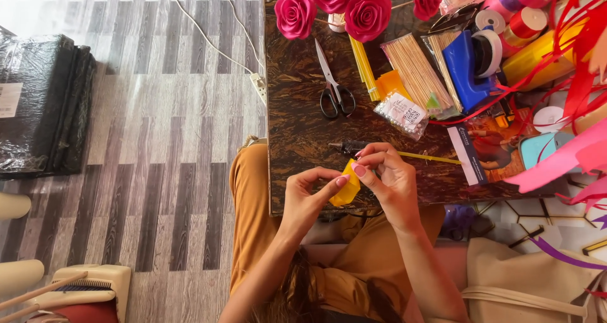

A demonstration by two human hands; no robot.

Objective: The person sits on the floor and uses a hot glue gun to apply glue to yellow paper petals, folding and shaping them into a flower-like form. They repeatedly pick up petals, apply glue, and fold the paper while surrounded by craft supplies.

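We hold a small folded piece of yellow ribbon [346,185] between both hands, just over the near edge of the dark marbled table [297,120]. Our left hand [308,196] pinches the ribbon's left side, thumb and forefinger closed on it. Our right hand [389,174] grips its top right corner, fingers curled and closed on the fabric.

Taking the ribbon as our landmark: just beyond it, touching our right hand's fingers, lies a dark glue gun [346,148], and a thin yellow stick [430,158] runs off to the right from there. Farther beyond, black-handled scissors [333,86] lie open-bladed on the table. To the right of the scissors sit a bundle of yellow sticks [365,67], a pack of wooden skewers [417,73] and a small bag of beads [401,113]. At the far edge stand magenta paper roses [354,5]. Far right of the ribbon are a blue tape dispenser [465,70] and ribbon spools [525,13]. To the left, a white cable [208,38] crosses the striped floor [152,139].
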